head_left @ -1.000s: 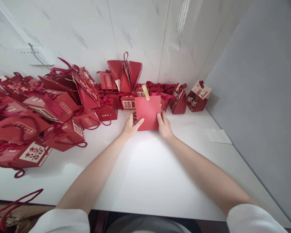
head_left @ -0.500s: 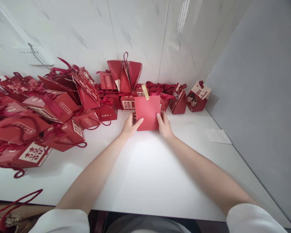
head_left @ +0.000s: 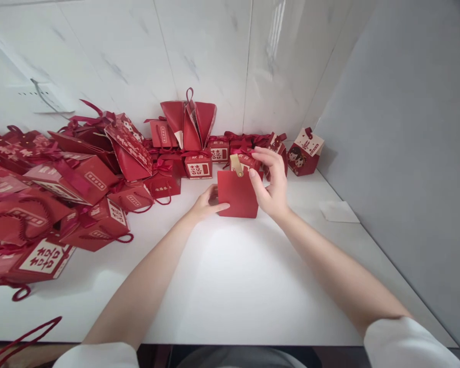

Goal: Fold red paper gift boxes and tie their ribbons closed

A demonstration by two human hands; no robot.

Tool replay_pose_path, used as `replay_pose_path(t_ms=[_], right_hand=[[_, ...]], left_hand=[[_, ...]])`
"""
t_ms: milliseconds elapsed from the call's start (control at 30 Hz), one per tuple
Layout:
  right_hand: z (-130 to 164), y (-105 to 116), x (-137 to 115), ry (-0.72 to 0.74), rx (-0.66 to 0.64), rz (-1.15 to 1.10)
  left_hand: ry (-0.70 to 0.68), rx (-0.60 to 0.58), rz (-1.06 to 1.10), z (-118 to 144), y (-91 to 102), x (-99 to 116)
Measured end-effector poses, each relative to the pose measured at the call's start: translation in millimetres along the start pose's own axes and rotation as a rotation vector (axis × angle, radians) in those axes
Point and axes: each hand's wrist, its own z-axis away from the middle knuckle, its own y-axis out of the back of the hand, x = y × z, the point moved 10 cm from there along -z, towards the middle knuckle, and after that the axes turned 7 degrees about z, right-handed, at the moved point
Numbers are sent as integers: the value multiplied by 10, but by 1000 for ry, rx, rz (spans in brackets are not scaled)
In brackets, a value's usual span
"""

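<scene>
A plain red gift box (head_left: 237,197) stands upright on the white table, a gold strap (head_left: 236,165) with a small snap sticking up from its top edge. My left hand (head_left: 210,203) grips the box's lower left side, thumb on the front and fingers hidden behind. Beside the strap, at the box's upper right, is my right hand (head_left: 272,184), its thumb and fingers spread with nothing visible between them. Just behind the box sit small red boxes with ribbons, one showing a white label (head_left: 199,170).
A heap of red gift boxes (head_left: 88,174) with cord handles covers the table's left side. A folded red fan-shaped box (head_left: 189,120) rises at the back. A house-shaped box (head_left: 305,153) stands back right, near a white paper (head_left: 339,211) and the grey partition (head_left: 406,153).
My right hand has left the box's right side and risen to the strap, fingers spreading. The left hand stays on the box. The view has shifted slightly.
</scene>
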Motion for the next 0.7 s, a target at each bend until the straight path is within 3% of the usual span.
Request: replay_pose_path(t_ms=[67, 200, 367, 567, 700], right_hand=[[-78, 28, -143, 16, -102, 11], [-111, -74, -336, 102, -272, -37], [-134, -174, -337, 131, -382, -122], [-282, 97, -226, 162, -411, 52], [-304, 196, -163, 200, -499, 154]], left_hand=[[19, -69, 22, -7, -45, -3], [35, -90, 10, -7, -35, -18], [48, -83, 8, 13, -17, -30], [39, -76, -19, 25, -12, -13], [30, -60, -15, 31, -11, 1]])
